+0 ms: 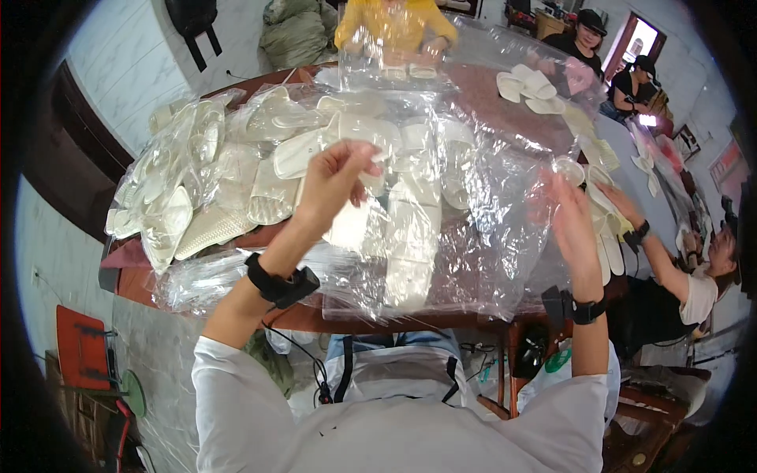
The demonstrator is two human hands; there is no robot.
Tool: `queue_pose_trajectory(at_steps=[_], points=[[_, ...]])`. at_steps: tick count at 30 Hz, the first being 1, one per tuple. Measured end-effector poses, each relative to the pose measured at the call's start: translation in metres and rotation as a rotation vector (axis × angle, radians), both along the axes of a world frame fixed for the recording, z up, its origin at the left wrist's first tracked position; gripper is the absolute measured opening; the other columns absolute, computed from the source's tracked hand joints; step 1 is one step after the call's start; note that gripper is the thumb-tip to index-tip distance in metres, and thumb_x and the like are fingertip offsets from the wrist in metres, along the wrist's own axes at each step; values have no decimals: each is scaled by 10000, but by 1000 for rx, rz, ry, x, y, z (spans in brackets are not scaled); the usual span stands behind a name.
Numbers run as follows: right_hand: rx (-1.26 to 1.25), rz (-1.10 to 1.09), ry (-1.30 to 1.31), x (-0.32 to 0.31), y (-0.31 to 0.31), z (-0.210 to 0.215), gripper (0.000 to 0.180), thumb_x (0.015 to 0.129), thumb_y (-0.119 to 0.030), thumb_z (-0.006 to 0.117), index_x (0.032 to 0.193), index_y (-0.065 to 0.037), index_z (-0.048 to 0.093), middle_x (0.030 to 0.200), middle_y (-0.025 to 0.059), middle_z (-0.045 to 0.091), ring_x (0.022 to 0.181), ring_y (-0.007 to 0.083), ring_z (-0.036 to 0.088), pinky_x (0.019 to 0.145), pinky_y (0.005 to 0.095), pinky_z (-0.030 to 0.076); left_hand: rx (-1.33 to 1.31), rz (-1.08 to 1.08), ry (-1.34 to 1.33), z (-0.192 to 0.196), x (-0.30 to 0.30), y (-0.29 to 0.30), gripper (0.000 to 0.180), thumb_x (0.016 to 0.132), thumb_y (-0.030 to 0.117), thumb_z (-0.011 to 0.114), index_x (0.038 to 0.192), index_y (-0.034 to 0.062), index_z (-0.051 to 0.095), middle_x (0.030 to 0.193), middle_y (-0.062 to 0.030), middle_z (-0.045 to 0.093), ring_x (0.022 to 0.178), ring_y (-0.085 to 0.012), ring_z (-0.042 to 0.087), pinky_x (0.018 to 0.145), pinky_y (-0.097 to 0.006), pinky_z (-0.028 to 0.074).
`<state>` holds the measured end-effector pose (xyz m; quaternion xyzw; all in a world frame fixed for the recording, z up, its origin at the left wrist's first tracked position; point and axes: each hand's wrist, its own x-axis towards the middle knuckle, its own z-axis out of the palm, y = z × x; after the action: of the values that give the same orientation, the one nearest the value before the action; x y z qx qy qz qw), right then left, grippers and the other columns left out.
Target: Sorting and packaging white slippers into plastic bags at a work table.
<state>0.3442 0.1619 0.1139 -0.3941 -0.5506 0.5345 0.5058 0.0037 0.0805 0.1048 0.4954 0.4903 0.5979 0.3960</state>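
Observation:
My left hand (pixel 339 180) is raised over the middle of the table, thumb and fingers pinched together. A small whitish bit shows at its fingertips, too small to name. My right hand (pixel 573 225) is held up at the right edge of a large clear plastic bag (pixel 501 197). Its fingers point upward but are smeared and partly behind the film, so their grip is unclear. Between my hands, a row of pale flat slippers (pixel 412 244) lies under clear plastic. More cream slippers (pixel 303 154) in clear wrapping lie beneath my left hand.
Bagged slippers (pixel 185 209) are heaped at the left of the brown table (pixel 307 317), with flat clear bags (pixel 213 280) at the near edge. At right, a co-worker's hand (pixel 623 206) touches loose slippers (pixel 603 229). Across the table, someone in a yellow top (pixel 394 27) handles clear plastic.

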Motion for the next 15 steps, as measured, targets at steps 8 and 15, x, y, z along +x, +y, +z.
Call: queue_pose_trajectory(at_steps=[8, 15], points=[[-305, 200, -183, 57, -51, -69, 281, 958, -293, 560, 1061, -34, 600, 960, 68, 641, 872, 168, 643, 707, 304, 552, -184, 53, -1, -63, 48, 4, 262, 977, 254, 522, 1059, 20, 607, 797, -66, 670, 395, -56, 481, 333, -193, 332], [-261, 25, -225, 96, -38, -92, 226, 941, -265, 601, 819, -78, 567, 671, -23, 559, 565, 48, 523, 481, 215, 408, -253, 4, 185, -83, 82, 16, 268, 982, 237, 505, 1063, 12, 626, 801, -63, 673, 358, -38, 391, 329, -188, 315]])
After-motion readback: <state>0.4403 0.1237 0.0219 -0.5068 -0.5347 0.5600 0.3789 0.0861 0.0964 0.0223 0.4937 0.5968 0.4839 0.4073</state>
